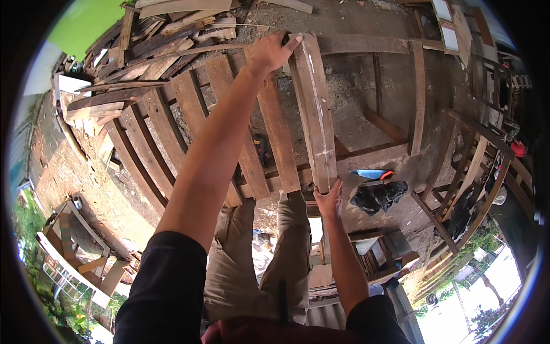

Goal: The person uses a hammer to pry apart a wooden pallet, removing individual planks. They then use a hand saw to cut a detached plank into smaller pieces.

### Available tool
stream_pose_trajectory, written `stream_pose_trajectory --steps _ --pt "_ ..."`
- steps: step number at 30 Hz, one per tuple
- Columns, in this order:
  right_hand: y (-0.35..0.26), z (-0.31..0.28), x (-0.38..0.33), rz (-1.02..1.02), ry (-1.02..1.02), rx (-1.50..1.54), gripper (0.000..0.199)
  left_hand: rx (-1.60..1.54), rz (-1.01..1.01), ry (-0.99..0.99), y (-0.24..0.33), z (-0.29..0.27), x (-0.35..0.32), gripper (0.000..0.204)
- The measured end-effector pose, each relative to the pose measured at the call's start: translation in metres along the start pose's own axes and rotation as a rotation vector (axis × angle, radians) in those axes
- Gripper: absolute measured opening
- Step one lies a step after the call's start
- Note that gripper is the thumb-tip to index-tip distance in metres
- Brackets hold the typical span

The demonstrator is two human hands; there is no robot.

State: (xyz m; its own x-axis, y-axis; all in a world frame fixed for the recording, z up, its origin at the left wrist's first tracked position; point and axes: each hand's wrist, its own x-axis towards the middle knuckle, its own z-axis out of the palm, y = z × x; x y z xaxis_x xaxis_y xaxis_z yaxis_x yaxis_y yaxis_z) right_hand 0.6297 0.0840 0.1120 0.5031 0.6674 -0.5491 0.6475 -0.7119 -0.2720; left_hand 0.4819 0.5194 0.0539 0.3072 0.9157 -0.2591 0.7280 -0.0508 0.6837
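Note:
A wooden plank (315, 109) with a white streak along it lies across a slatted wooden frame. My left hand (271, 51) grips its far end, thumb on top and fingers over the edge. At the near end, my right hand (330, 200) holds the plank, thumb on the top edge. Several brown slats (275, 123) lie across the frame to the left, roughly side by side with gaps between them. To the right the frame (417, 97) is bare of slats, and its rails and cross pieces show.
Scrap wood (166, 49) is heaped at the far left. Right of my right hand lie a blue object with an orange end (372, 174) and a black plastic bag (378, 198). A dark tool (260, 150) shows between slats. More wooden frames (458, 189) stand at the right.

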Motion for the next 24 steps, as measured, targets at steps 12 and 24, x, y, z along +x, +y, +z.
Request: stream_pose_trajectory --steps 12,24 --pt "-0.008 0.017 -0.002 0.003 0.153 -0.094 0.068 -0.012 0.023 -0.071 0.003 -0.009 -0.004 0.086" --pt "0.0 0.029 -0.012 0.017 0.211 -0.085 0.072 -0.02 -0.055 -0.254 0.025 -0.031 0.008 0.08"
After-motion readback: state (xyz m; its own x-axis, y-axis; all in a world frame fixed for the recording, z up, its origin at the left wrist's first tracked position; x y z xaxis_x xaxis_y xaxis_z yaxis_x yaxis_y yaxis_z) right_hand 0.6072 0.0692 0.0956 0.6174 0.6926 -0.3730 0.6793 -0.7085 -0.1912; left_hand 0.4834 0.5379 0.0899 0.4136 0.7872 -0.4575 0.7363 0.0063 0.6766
